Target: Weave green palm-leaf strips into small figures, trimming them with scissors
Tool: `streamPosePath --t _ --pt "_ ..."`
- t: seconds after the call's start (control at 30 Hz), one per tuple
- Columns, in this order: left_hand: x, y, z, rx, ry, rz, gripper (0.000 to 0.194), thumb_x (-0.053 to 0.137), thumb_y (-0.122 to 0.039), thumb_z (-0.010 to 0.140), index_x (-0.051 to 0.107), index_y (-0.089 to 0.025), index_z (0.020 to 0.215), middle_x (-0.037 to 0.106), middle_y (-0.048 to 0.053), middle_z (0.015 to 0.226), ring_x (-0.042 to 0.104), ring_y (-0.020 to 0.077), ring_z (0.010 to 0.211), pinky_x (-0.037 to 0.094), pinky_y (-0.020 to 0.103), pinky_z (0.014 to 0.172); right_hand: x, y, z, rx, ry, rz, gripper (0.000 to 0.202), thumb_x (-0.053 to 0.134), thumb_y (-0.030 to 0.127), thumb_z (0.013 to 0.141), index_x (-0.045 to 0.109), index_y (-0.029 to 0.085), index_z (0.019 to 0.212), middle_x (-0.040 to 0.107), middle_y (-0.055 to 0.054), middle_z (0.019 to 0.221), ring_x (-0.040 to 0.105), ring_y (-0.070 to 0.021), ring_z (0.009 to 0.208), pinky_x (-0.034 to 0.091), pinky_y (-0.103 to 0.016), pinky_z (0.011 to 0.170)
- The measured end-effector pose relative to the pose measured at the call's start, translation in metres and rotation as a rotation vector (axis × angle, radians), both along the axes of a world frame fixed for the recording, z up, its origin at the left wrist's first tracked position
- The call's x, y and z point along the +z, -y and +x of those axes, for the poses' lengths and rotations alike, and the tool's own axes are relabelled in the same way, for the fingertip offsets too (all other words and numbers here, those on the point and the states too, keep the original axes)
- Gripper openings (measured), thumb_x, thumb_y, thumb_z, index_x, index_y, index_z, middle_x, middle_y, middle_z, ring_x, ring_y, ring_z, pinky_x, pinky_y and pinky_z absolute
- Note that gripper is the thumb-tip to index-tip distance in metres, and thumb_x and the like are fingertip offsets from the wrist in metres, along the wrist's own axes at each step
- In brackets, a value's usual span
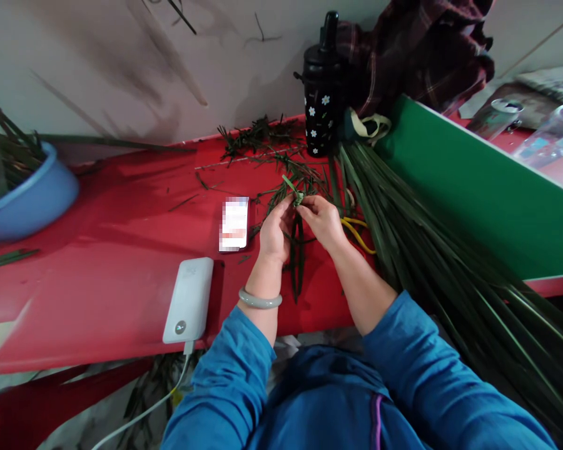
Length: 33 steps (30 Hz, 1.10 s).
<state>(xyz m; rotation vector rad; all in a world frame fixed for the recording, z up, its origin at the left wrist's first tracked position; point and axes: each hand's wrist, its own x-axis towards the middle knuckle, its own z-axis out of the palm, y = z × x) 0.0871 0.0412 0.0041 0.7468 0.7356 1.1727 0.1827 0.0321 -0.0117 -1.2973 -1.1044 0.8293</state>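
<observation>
Between my fingertips is a small woven knot of green leaf strips [299, 198], with one short end sticking up to the left and long strips hanging down below. My left hand [276, 231] is closed on the knot from the left, a grey bangle round its wrist. From the other side, the thumb and forefinger of my right hand [323, 219] pinch the same knot. Just right of my right hand lie the yellow handles of a tool [359, 236], its other end hidden. A heap of leaf scraps [288, 169] is spread behind the hands.
A phone [234, 224] and a white power bank [190, 300] with a cable lie on the red table [122, 250]. At the left stands a blue basin [51, 187] of leaves. Long leaves [403, 237], a black tumbler [316, 100] and a green panel [473, 194] are to the right.
</observation>
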Motion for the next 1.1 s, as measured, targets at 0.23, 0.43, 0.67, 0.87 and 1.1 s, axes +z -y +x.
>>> streamPosePath --t 0.23,0.43,0.67,0.87,1.1 --pt "-0.006 -0.003 -0.006 0.084 -0.104 0.069 0.024 0.064 -0.024 0.062 0.064 -0.017 0.085 0.067 0.002 0.088 0.058 0.0151 0.094 0.041 0.03 0.089 0.0 0.001 -0.001 0.04 -0.018 0.078 0.015 0.056 0.03 0.069 0.055 0.017 0.078 0.06 0.001 0.072 0.054 -0.01 0.065 0.043 -0.023 0.062" --pt "-0.008 -0.005 -0.007 0.15 -0.257 0.059 0.014 0.062 -0.022 0.062 0.064 -0.017 0.075 0.065 -0.001 0.071 0.059 0.0109 0.073 0.045 0.027 0.076 0.009 0.007 0.0 0.042 0.191 0.091 0.011 0.053 0.026 0.072 0.057 0.017 0.077 0.062 -0.001 0.074 0.055 -0.0111 0.067 0.043 -0.024 0.064" --pt "-0.006 -0.004 -0.009 0.149 -0.647 0.274 0.02 0.059 -0.022 0.065 0.066 -0.014 0.082 0.068 0.003 0.083 0.06 0.0137 0.08 0.045 0.027 0.078 0.008 0.004 0.005 -0.063 0.263 0.046 0.017 0.053 0.03 0.072 0.062 0.017 0.079 0.064 -0.001 0.073 0.056 -0.0116 0.064 0.043 -0.024 0.063" --pt "-0.009 -0.005 -0.008 0.109 -0.706 0.292 0.019 0.057 -0.02 0.067 0.066 -0.014 0.083 0.069 0.004 0.084 0.06 0.0144 0.082 0.046 0.026 0.077 0.0 -0.001 0.006 -0.055 0.16 -0.043 0.018 0.05 0.025 0.068 0.063 0.015 0.077 0.062 0.0 0.064 0.054 -0.0112 0.057 0.043 -0.024 0.059" --pt "-0.012 -0.004 -0.006 0.092 -0.708 0.331 0.017 0.054 -0.019 0.071 0.06 -0.013 0.086 0.066 0.005 0.083 0.059 0.0119 0.077 0.047 0.025 0.074 0.002 0.0 0.006 -0.117 0.161 -0.093 0.018 0.049 0.024 0.066 0.063 0.015 0.073 0.06 0.0 0.061 0.054 -0.0118 0.058 0.042 -0.024 0.06"
